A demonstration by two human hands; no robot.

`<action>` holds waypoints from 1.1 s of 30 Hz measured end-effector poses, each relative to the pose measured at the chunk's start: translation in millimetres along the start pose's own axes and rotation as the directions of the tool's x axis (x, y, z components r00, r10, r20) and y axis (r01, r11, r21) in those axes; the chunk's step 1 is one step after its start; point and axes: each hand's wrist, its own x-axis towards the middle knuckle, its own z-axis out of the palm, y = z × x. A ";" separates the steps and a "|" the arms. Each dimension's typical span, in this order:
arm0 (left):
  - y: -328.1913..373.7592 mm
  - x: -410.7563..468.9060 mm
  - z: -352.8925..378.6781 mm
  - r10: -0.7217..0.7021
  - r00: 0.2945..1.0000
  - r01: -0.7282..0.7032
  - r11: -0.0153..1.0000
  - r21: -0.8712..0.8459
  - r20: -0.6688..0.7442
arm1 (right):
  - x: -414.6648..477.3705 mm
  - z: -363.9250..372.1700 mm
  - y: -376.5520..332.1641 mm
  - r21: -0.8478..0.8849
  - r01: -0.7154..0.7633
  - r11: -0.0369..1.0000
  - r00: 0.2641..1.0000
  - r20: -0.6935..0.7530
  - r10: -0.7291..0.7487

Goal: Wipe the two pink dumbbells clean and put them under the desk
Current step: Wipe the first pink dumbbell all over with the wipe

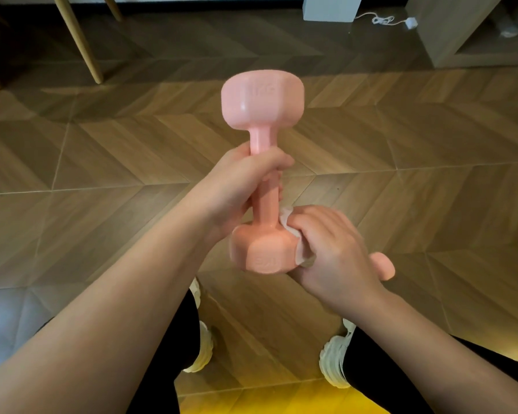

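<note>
Over the wood floor (401, 162), the pink dumbbell (263, 204) was in mid-air, long axis pointing away from the person. Left hand (240, 180) had its fingers wrapped round the handle. Right hand (332, 243) sat right of the near head, fingers bunched on a white cloth (286, 219) pressed against it.

The left grip (245, 180) hides the middle of the handle of the pink dumbbell (262, 100), the right grip (332, 246) covers most of the white wipe (286, 218), the raised marks on both heads are too blurred to read, and a rounded pink shape (383, 265) behind the right grip cannot be identified.
</note>
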 end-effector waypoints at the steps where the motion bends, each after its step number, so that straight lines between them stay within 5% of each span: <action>1: -1.1 0.9 -1.6 -0.021 0.999 0.020 0.999 -0.039 -0.024 | 0.9 -0.9 1.2 -0.035 0.008 0.999 1.000 -0.012 -0.008; 6: -3.7 5.0 -2.7 -0.120 0.984 0.101 0.986 -0.135 -0.134 | 4.2 -0.9 -7.7 -0.042 0.068 0.997 0.998 0.017 -0.068; 12: -7.8 6.4 3.4 -0.139 0.989 0.124 0.971 -0.204 -0.059 | 3.5 0.5 0.9 -0.019 0.042 0.999 0.967 0.253 -0.035; 17: -5.2 7.7 9.8 -0.111 0.989 0.092 0.979 -0.182 -0.096 | 2.7 -4.7 -4.7 0.011 0.022 1.000 0.996 0.081 -0.023; 23: -10.7 8.9 13.8 -0.094 0.988 0.074 0.984 -0.161 -0.123 | 4.8 -1.2 3.3 -0.091 -0.043 0.995 0.931 0.358 0.073; 29: -6.7 7.4 10.7 -0.093 0.974 0.058 0.983 -0.173 -0.206 | -0.5 -2.6 -6.7 0.048 0.071 0.996 0.996 0.042 -0.073; 33: -5.3 7.1 4.5 -0.132 0.969 0.082 0.970 -0.230 -0.211 | -2.2 2.7 -8.0 0.125 0.187 0.974 0.982 0.006 -0.189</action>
